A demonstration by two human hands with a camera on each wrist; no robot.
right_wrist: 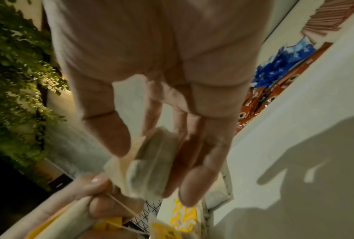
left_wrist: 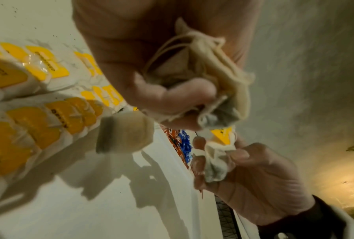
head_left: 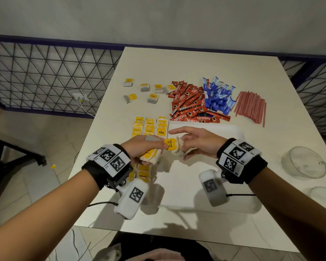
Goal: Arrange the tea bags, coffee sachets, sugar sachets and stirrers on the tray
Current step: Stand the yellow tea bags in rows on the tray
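My left hand (head_left: 139, 148) grips a small bundle of tea bags (head_left: 151, 155) above the white tray (head_left: 226, 127); the same bundle (left_wrist: 194, 71) shows in the left wrist view. My right hand (head_left: 194, 142) pinches one tea bag (head_left: 171, 144) with a yellow RELAX tag right beside the left thumb, index finger stretched out. Rows of yellow-tagged tea bags (head_left: 149, 127) lie on the tray's left part, with more under my left wrist. Beyond the tray lie loose tea bags (head_left: 145, 91), red coffee sachets (head_left: 188, 103), blue sugar sachets (head_left: 218, 97) and red stirrers (head_left: 252, 108).
Two clear glass bowls (head_left: 303, 162) sit at the table's right edge. A wire-mesh railing (head_left: 45, 72) runs behind and to the left of the white table (head_left: 196, 61). The tray's right part is bare.
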